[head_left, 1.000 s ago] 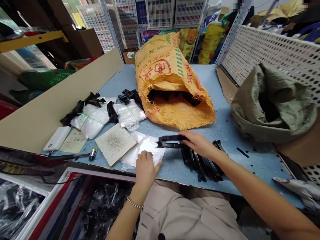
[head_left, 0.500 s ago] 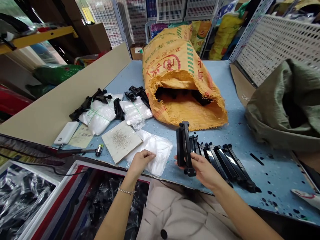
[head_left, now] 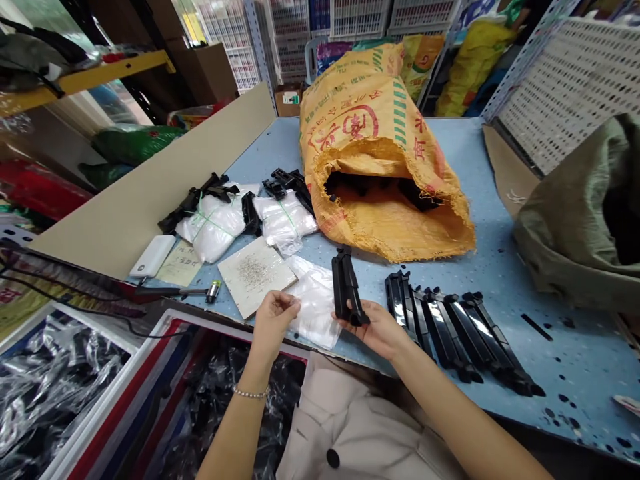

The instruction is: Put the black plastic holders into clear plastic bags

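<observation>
Black part sits in right hand; sack bears red 南.

The held part and the row of parts are black. The surface is speckled light blue, the large sack orange with red and green print, the tile cream with brown specks, the lining striped red, white and blue.

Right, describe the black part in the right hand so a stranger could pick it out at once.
Find the big orange sack on the blue table. In front of its open mouth, left of the row of black pieces, the right hand holds the black part. It alone is gripped in a hand; the black pieces lie on the table.
</observation>
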`<act>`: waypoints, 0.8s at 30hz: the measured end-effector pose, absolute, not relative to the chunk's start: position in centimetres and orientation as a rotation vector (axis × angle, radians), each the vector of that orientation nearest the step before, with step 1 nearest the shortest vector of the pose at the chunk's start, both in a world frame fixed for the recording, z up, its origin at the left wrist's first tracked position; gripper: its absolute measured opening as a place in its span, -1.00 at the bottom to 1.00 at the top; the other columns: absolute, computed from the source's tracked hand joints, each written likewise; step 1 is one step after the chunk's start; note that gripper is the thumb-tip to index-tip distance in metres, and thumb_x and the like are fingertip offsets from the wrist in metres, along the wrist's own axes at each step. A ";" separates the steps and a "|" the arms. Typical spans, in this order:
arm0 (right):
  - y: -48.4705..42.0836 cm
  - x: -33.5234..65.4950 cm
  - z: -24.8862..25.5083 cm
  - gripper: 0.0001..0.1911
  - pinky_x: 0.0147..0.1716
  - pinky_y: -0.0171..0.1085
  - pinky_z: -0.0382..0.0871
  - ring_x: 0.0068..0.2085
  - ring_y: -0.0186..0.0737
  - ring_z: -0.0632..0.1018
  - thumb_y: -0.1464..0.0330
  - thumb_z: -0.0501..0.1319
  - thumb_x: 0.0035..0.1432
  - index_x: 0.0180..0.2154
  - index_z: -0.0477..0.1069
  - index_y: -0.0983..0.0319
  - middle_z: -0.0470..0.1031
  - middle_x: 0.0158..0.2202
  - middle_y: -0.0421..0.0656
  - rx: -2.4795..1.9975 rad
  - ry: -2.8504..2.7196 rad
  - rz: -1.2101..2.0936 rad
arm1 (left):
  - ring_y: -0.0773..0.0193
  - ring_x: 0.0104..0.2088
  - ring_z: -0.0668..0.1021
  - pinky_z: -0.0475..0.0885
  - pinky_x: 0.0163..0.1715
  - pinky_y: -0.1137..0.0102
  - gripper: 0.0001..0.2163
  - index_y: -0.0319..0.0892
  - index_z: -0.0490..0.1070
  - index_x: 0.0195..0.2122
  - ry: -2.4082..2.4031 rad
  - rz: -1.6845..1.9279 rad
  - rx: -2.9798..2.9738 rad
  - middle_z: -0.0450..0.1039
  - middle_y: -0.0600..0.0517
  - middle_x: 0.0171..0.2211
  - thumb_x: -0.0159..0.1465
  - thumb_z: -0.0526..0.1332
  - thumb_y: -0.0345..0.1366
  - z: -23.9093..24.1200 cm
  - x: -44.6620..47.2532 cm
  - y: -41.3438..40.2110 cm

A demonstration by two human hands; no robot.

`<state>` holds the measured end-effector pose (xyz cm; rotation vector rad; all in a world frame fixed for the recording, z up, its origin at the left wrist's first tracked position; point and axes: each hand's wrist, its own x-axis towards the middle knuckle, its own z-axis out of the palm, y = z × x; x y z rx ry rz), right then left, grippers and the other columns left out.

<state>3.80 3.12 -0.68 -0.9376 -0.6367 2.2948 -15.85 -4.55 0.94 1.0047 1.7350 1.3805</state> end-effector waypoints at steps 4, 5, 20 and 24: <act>3.7 4.1 -0.2 -0.72 -0.32 -0.24 0.51 -0.31 -0.14 0.61 0.24 0.44 -0.11 -0.40 0.52 0.30 0.59 -0.39 -0.08 -1.007 -0.716 2.219 | 0.14 -0.09 0.48 0.37 -0.02 0.20 -0.76 -0.17 0.49 -0.35 1.998 1.200 1.641 0.46 -0.09 -0.16 0.18 0.03 -0.51 1.2 -15.9 -5.3; 3.8 4.1 0.1 -0.69 -0.32 -0.24 0.51 -0.31 -0.14 0.61 0.22 0.45 -0.13 -0.39 0.52 0.30 0.59 -0.40 -0.09 -1.030 -0.765 2.159 | 0.14 -0.06 0.48 0.37 0.00 0.20 -0.69 -0.16 0.51 -0.28 2.015 1.130 1.731 0.46 -0.10 -0.12 0.19 0.00 -0.54 1.2 -15.8 -5.4; -0.9 7.8 -1.2 -0.74 -0.50 -0.45 0.46 -0.47 -0.36 0.56 0.30 0.34 0.05 -0.23 0.40 0.29 0.53 -0.37 -0.10 -0.924 -0.475 2.580 | 0.13 0.22 0.32 0.34 0.14 0.23 -0.45 -0.10 -0.01 0.33 1.720 0.953 2.033 0.15 -0.20 0.24 0.31 -0.06 -0.52 1.8 -12.6 -6.4; -0.7 6.3 -0.3 -0.43 -0.53 -0.39 0.39 -0.53 -0.36 0.48 0.34 0.33 0.03 0.06 0.20 0.16 0.43 -0.49 -0.33 -1.110 -1.009 2.080 | 0.18 0.24 0.28 0.31 0.18 0.26 -0.39 -0.07 -0.13 0.35 1.417 0.944 2.112 0.14 -0.18 0.25 0.29 -0.06 -0.56 2.3 -10.0 -8.7</act>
